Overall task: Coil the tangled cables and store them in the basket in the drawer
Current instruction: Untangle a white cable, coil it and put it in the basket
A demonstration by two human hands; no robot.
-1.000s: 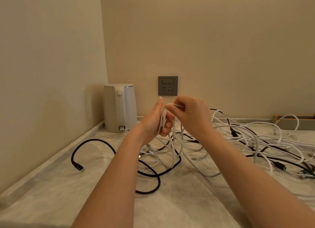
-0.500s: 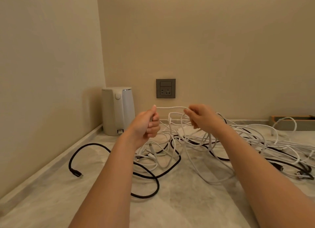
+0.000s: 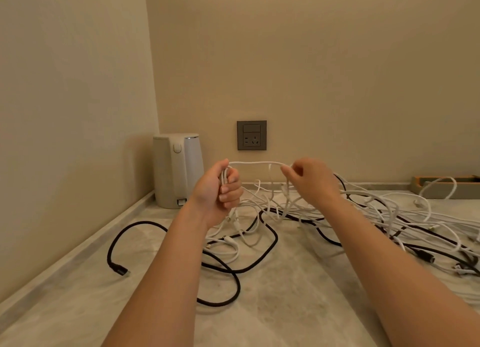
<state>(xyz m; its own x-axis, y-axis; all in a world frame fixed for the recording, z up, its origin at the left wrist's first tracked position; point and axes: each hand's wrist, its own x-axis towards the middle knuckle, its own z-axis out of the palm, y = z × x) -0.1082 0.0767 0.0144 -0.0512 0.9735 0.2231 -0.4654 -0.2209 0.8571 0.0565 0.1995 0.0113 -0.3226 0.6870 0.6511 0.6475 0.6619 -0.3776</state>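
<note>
White cable [image 3: 255, 163], drawn as a nearly level span between two bare hands raised above the surface. The grip of the left hand [image 3: 217, 191] is closed: its fingers curl round several gathered loops [image 3: 224, 176] of this cable, with the thumb uppermost. The grip of the right hand [image 3: 311, 183] is a pinch, thumb against fingertips, on the same cable at the other end of the span. From both hands white strands hang down and join the tangle of white cables [image 3: 376, 204], which lies on the surface beneath and behind the hands and spreads to the right edge of the view. Dark cables run through this tangle. One black cable [image 3: 271, 239] leaves it toward the left, crosses under the left forearm and forms a wide loop on the surface; its plug [image 3: 120, 271] lies free near the raised edge strip along the left wall. The surface [image 3: 298, 307] is pale stone with marble veining. A white electric kettle [image 3: 178, 170] stands upright in the corner, well apart from the tangle. A grey wall socket [image 3: 251, 135] sits on the back wall above the hands. At far right, against the back wall, lies a shallow grey tray [image 3: 465, 189] with a brown inner rim; a white loop of cable rises across its front.
</note>
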